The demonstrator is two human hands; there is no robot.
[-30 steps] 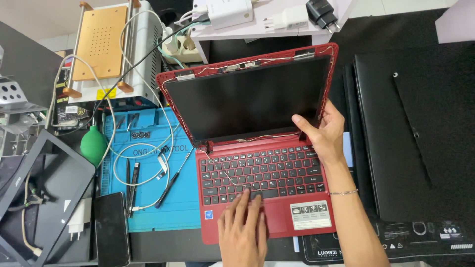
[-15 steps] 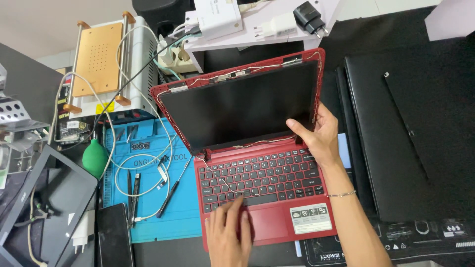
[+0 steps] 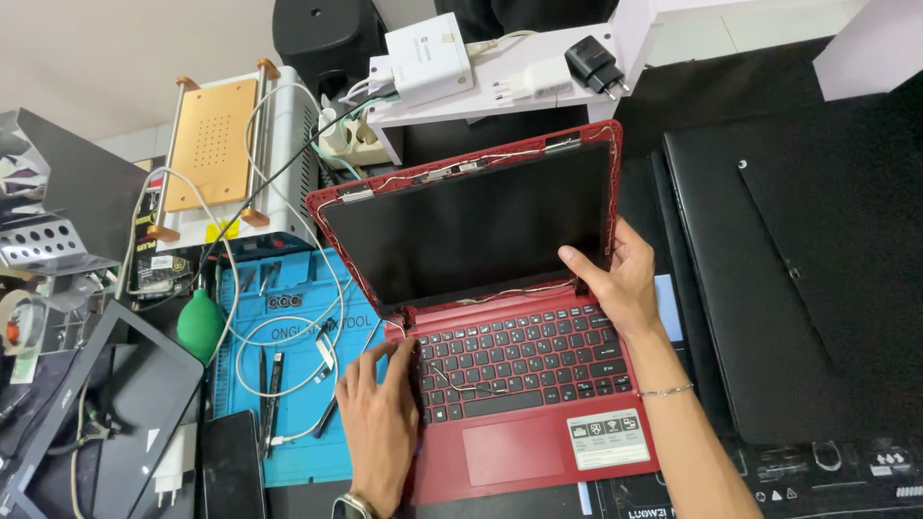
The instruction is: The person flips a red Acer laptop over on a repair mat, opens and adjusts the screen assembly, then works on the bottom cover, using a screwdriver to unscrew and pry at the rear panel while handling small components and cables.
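Observation:
A red laptop (image 3: 538, 452) stands open on the desk, its dark screen (image 3: 471, 226) without a bezel and thin wires showing along the lid's edges. My left hand (image 3: 377, 423) rests flat on the left edge of the laptop's base, fingers by the keyboard (image 3: 524, 360). My right hand (image 3: 615, 284) grips the lower right corner of the screen near the hinge, thumb on the front of the panel. A loose wire lies across the keys.
A blue repair mat (image 3: 288, 384) with tools and a white cable lies left of the laptop. A green air blower (image 3: 200, 325), a phone (image 3: 231, 466) and a heating plate (image 3: 212, 144) are further left. Black laptop parts (image 3: 788, 288) lie right; a white box (image 3: 428, 58) and chargers sit behind.
My left hand has slid from the touchpad area to the left edge of the base. My right hand stays at the screen's lower right corner. The view has shifted.

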